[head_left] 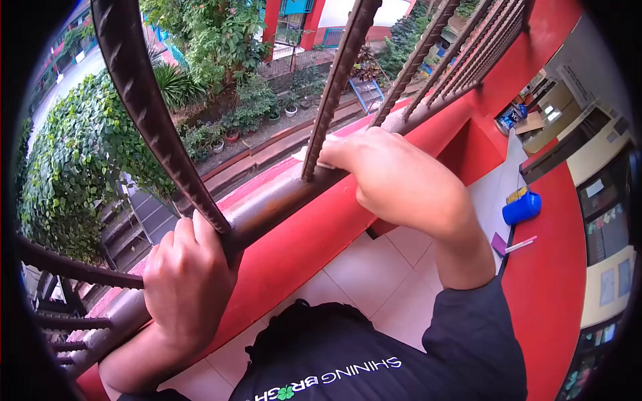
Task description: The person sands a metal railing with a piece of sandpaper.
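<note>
My left hand [187,277] is wrapped round the dark brown pipe rail [274,207], beside the foot of a ribbed metal bar [157,134]. Farther along the rail, my right hand [364,155] reaches over to the foot of another ribbed bar [332,90]. Its fingers are closed, mostly hidden behind the knuckles and the bar. A little of a white cloth [301,155] shows at the fingertips, low against the bar. The rail runs along the top of a red low wall [301,250].
A blue container [521,208] and a purple item [499,243] with a pale stick are on the right-hand ledge. White floor tiles [361,271] lie below me. Beyond the railing are a leafy hedge [87,160], potted plants and dark steps [130,234].
</note>
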The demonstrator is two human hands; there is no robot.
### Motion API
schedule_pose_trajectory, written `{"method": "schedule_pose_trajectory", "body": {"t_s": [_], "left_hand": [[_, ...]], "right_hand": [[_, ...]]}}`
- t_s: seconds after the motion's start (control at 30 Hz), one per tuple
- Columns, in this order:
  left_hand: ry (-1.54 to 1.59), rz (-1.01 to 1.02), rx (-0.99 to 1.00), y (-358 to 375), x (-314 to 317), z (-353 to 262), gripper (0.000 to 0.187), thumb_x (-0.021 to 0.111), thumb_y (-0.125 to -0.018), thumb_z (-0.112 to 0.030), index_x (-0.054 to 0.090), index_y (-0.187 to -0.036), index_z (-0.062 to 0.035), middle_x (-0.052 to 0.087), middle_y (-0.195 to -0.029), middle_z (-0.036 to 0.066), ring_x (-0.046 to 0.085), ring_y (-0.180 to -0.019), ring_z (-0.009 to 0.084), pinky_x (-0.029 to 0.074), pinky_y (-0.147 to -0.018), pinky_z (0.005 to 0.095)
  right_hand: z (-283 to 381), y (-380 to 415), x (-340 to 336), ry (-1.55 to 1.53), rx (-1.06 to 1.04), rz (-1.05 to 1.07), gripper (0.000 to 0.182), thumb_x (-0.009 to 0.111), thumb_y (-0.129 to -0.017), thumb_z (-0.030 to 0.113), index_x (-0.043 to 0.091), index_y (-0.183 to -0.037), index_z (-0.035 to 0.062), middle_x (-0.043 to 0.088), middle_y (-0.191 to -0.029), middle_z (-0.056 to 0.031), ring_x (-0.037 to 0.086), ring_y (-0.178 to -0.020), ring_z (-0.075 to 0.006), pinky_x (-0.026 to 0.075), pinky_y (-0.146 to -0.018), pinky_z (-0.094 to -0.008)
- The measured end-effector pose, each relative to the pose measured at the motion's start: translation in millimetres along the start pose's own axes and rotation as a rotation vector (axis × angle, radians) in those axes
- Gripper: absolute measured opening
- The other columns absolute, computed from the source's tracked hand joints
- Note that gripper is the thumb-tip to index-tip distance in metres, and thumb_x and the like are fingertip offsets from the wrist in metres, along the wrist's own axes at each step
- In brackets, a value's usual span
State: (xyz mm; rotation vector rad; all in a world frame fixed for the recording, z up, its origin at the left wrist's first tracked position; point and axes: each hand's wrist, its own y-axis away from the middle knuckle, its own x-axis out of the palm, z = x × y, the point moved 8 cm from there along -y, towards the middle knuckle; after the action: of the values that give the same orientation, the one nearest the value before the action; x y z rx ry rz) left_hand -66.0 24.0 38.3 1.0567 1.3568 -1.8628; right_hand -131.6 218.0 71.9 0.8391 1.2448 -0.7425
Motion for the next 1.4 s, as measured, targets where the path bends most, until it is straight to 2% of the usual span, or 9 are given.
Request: {"method": "schedule_pose_trajectory", "body": {"t_s": [0.17, 0.33, 0.37, 0.43, 0.7, 1.13, 1.17, 1.27, 1.4], "left_hand": [[-0.026, -0.027, 0.017, -2.3, 0.7, 2.4, 0.028, 0.068, -0.092, -0.029, 0.060, -0.096, -0.0028, 0.058, -0.073, 0.009, 0.065, -0.066, 0.0263, 0.054, -0.061, 0.0388], [0.000, -0.017, 0.015, 0.4, 0.2, 1.0, 0.029, 0.069, -0.092, -0.030, 0.061, -0.097, -0.0025, 0.058, -0.074, 0.009, 0.065, -0.066, 0.0266, 0.054, -0.061, 0.0392], [0.006, -0.016, 0.011, -0.7, 0.4, 1.6, 0.029, 0.069, -0.091, -0.030, 0.061, -0.097, -0.0024, 0.058, -0.074, 0.009, 0.065, -0.066, 0.0267, 0.054, -0.061, 0.0393], [-0.002, -0.028, 0.008, -1.7, -0.5, 2.9, 0.029, 0.069, -0.091, -0.030, 0.060, -0.096, -0.0025, 0.058, -0.074, 0.009, 0.065, -0.066, 0.0268, 0.054, -0.061, 0.0393], [-0.008, -0.032, -0.004, -1.1, -0.3, 0.5, 0.029, 0.071, -0.089, -0.029, 0.060, -0.095, -0.0026, 0.058, -0.074, 0.010, 0.066, -0.068, 0.0274, 0.054, -0.061, 0.0402], [-0.015, -0.025, 0.005, -1.3, -0.4, -0.1, 0.030, 0.069, -0.091, -0.032, 0.058, -0.091, -0.0043, 0.059, -0.075, 0.010, 0.067, -0.069, 0.0274, 0.054, -0.062, 0.0400], [-0.028, -0.017, 0.004, -1.5, -0.5, 0.3, 0.030, 0.069, -0.091, -0.032, 0.058, -0.091, -0.0043, 0.059, -0.075, 0.010, 0.067, -0.069, 0.0274, 0.054, -0.062, 0.0400], [-0.002, -0.020, 0.018, -1.3, 1.0, 0.7, 0.026, 0.067, -0.093, -0.029, 0.057, -0.089, -0.0046, 0.059, -0.076, 0.010, 0.066, -0.068, 0.0274, 0.054, -0.061, 0.0399], [0.019, 0.092, -0.030, 1.5, 9.2, 5.4, 0.051, 0.080, -0.084, -0.037, 0.066, -0.113, 0.0018, 0.067, -0.089, 0.013, 0.069, -0.077, 0.0325, 0.056, -0.067, 0.0424]], "right_hand": [[29.6, 22.8, 8.8, 0.072, -0.172, -0.521, 0.038, 0.050, -0.091, -0.001, 0.065, -0.126, -0.0041, 0.066, -0.128, -0.0280, 0.060, -0.130, -0.0365, 0.050, -0.109, -0.0415], [4.4, 28.9, 10.0, -0.104, 0.036, -0.539, 0.044, 0.043, -0.094, -0.002, 0.058, -0.135, -0.0069, 0.059, -0.142, -0.0266, 0.053, -0.137, -0.0387, 0.047, -0.113, -0.0457], [17.6, 36.9, 16.0, -0.140, -0.014, -0.511, 0.067, 0.043, -0.075, -0.017, 0.061, -0.137, -0.0020, 0.054, -0.146, -0.0254, 0.048, -0.141, -0.0361, 0.043, -0.116, -0.0439], [20.1, 42.3, 18.3, -0.223, -0.019, -0.520, 0.071, 0.042, -0.073, -0.018, 0.060, -0.140, 0.0002, 0.054, -0.147, -0.0247, 0.047, -0.142, -0.0361, 0.044, -0.116, -0.0446], [0.4, 47.7, 24.4, -0.129, 0.063, -0.549, 0.062, 0.043, -0.088, -0.009, 0.051, -0.149, -0.0005, 0.051, -0.151, -0.0256, 0.049, -0.141, -0.0411, 0.049, -0.110, -0.0475], [20.5, 57.4, 63.2, -0.265, 0.032, -0.765, 0.078, 0.044, -0.074, -0.020, 0.060, -0.145, 0.0064, 0.055, -0.149, -0.0220, 0.052, -0.139, -0.0380, 0.048, -0.112, -0.0453], [-1.0, 63.6, 57.8, -0.281, 0.180, -0.826, 0.076, 0.043, -0.074, -0.022, 0.061, -0.143, 0.0050, 0.056, -0.147, -0.0215, 0.052, -0.139, -0.0374, 0.049, -0.112, -0.0456], [-66.8, 82.4, 83.0, -0.676, 0.429, -0.889, 0.057, 0.044, -0.092, -0.018, 0.060, -0.143, 0.0004, 0.062, -0.145, -0.0204, 0.058, -0.137, -0.0311, 0.051, -0.100, -0.0302], [-66.8, 89.8, 118.9, -0.993, 0.358, -0.961, 0.045, 0.042, -0.104, -0.008, 0.055, -0.147, -0.0040, 0.060, -0.149, -0.0151, 0.055, -0.139, -0.0249, 0.048, -0.108, -0.0336]]}}
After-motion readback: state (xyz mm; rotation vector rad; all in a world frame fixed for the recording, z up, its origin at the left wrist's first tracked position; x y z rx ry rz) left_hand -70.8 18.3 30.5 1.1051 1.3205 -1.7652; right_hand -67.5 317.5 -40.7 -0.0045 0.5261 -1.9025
